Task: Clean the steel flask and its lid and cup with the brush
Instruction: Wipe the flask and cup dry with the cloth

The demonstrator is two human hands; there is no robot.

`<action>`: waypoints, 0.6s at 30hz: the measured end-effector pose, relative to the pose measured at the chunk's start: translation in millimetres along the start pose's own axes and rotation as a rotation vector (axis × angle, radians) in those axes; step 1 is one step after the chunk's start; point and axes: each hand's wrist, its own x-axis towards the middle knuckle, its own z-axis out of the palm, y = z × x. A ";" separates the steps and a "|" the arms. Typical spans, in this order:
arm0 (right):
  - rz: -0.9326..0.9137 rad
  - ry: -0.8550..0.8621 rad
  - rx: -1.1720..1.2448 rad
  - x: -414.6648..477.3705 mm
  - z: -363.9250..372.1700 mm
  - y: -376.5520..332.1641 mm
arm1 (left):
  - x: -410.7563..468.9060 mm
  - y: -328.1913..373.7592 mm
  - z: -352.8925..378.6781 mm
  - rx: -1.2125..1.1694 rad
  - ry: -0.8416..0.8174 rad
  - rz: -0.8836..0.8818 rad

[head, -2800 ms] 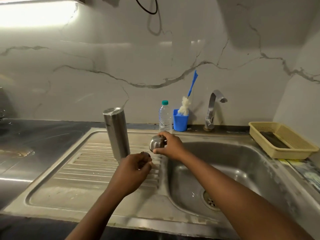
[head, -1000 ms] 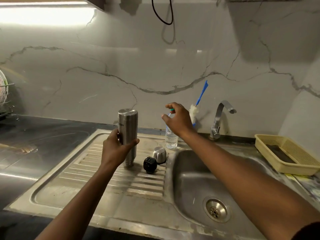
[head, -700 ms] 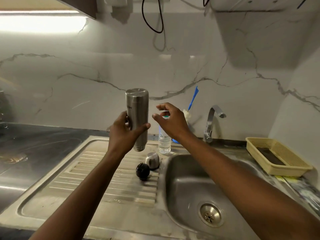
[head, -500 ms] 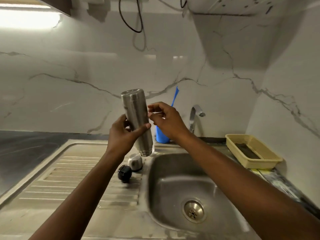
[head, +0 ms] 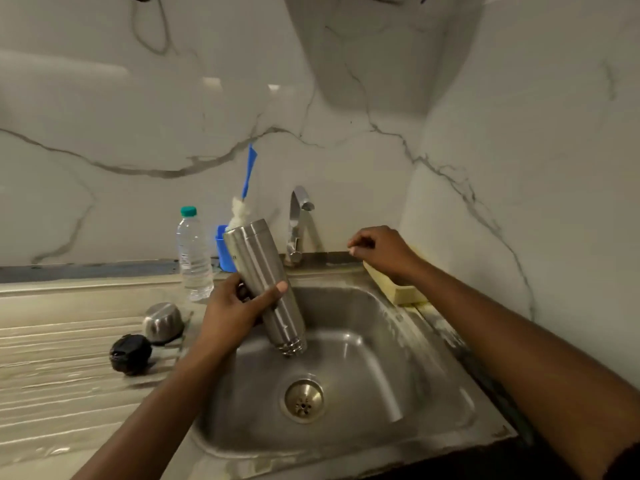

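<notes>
White marble with grey veins (head: 346, 116) covers the back wall and the side wall on the right, meeting in a corner above a stainless steel sink (head: 398, 358), whose basin has a round drain (head: 304, 400) in its floor. A ribbed drainboard (head: 52, 393) runs off to the left, and a curved tap (head: 298, 220) stands at the back edge. Left of the tap a blue holder (head: 221, 251) carries the brush (head: 248, 174), bristles and blue handle sticking up, with a clear plastic bottle (head: 194, 254) just beside it. The left hand (head: 232, 313) grips the steel flask (head: 263, 282) around its middle, thumb across the front, holding it tilted over the basin with its ridged end pointing down. On the drainboard the steel cup (head: 163, 322) lies dome up, and the black lid (head: 130, 353) sits just in front of it. The right hand (head: 384, 252) hangs in the air over the near end of a yellow basket (head: 401, 292), fingers loosely curled and holding nothing.
</notes>
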 end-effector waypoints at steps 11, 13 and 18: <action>0.435 -0.082 -0.410 28.2 -1.8 112.1 | 3.0 -8.3 2.3 0.069 -0.078 0.006; 0.442 -0.048 -0.404 31.1 3.2 115.3 | 4.3 -9.4 -0.7 0.092 -0.084 0.002; 0.439 -0.032 -0.498 30.9 2.7 107.8 | 8.1 -12.9 -5.2 0.102 -0.085 -0.008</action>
